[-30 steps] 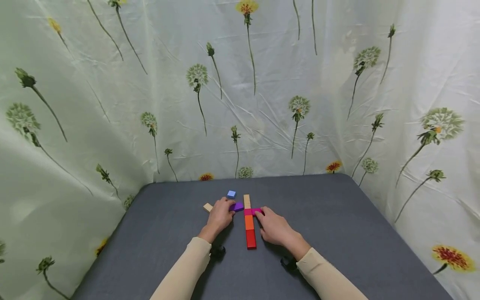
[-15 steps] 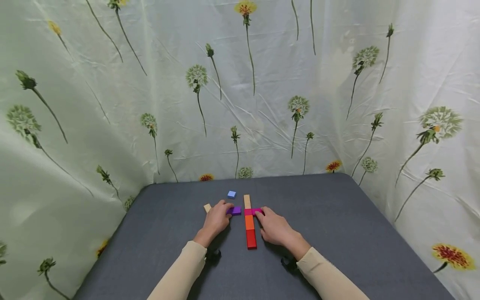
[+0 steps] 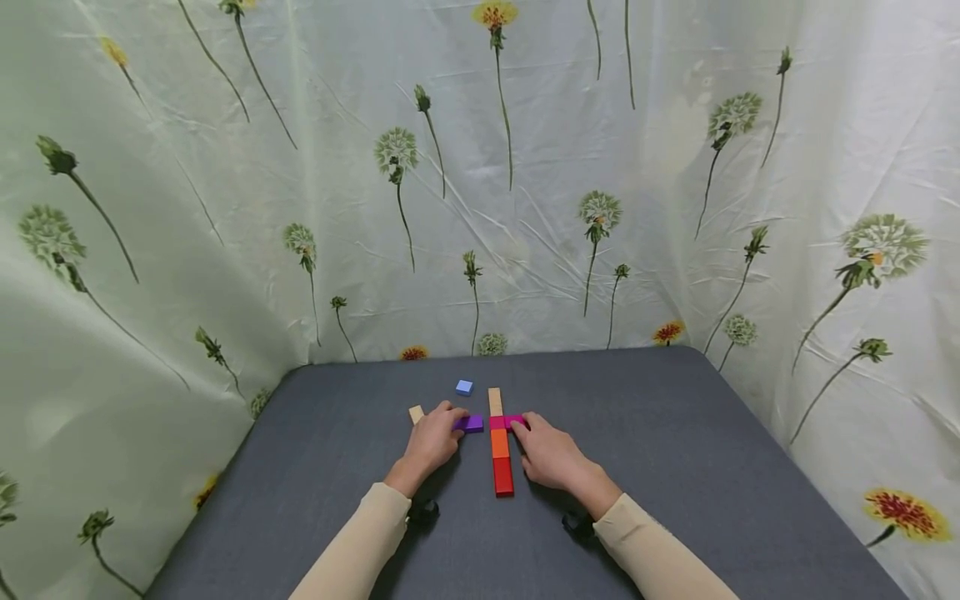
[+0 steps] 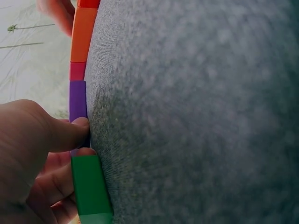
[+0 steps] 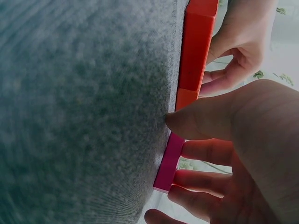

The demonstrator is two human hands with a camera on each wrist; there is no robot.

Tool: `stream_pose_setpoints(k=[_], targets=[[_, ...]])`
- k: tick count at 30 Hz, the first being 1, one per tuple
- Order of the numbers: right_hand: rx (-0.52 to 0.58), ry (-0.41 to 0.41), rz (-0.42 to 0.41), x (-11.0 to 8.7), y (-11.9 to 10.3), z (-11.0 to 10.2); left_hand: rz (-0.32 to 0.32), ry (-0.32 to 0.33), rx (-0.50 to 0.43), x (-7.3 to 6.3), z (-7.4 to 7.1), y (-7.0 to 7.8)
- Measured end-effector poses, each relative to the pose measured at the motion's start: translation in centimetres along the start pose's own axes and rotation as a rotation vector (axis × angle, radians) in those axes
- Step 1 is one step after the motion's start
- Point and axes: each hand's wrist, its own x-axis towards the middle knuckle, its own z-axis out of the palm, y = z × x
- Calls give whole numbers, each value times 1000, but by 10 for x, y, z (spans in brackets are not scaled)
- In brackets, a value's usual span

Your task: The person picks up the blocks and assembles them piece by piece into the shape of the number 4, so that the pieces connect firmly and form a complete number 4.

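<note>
My left hand (image 3: 433, 440) pinches a purple block (image 3: 471, 424) between thumb and fingers. The purple block lies just left of a column of blocks, with a narrow gap in the head view. Against that hand's fingers sits a green block (image 4: 90, 184), hidden from the head camera. My right hand (image 3: 555, 457) holds a magenta block (image 5: 170, 161), thumb on the near side and fingers on the far side; it sticks out rightward from the column. From far to near, the column has a tan block (image 3: 495, 402), a small pink-red block (image 3: 497, 422), an orange block (image 3: 500, 443) and a red block (image 3: 503, 478).
A light blue block (image 3: 464, 387) lies alone beyond the left hand. Another tan block (image 3: 416, 413) shows partly behind that hand. All rest on a dark grey table (image 3: 637, 400), with a flower-patterned curtain (image 3: 540, 250) along its back and sides.
My left hand has shifted slightly left and towards me. The purple block turned from slanted to straight, level with the magenta block. The left tan block turned a little. My right hand stays put.
</note>
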Motion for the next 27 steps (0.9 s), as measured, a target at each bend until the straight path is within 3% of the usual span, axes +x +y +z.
stream_pose_setpoints(k=[27], targets=[[-1, 2, -3, 1, 2, 3, -2, -56, -13, 4, 3, 6]])
